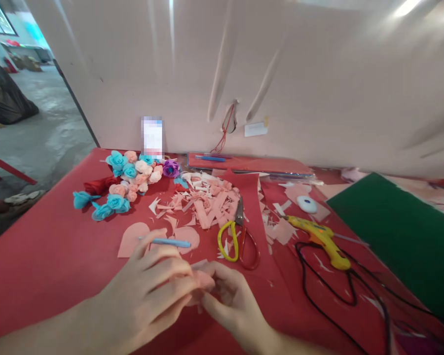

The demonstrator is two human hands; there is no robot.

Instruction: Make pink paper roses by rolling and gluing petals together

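Note:
Both of my hands meet low in the middle over the red table cover (52, 256). My left hand (148, 291) has its fingers curled round a small pink paper piece (203, 281). My right hand (233, 301) pinches the same pink piece from the other side. Just beyond my left fingers lie a blue pen (170, 242) and pink cut-out shapes (133, 239). Scissors with one yellow and one red handle loop (239, 239) rest a little past my right hand.
A heap of pink paper scraps (207, 199) fills the table's middle. Paper roses in blue, pink, red and purple (128, 182) cluster at the back left. A yellow glue gun (323, 241) with black cord lies right, beside a green sheet (399, 236).

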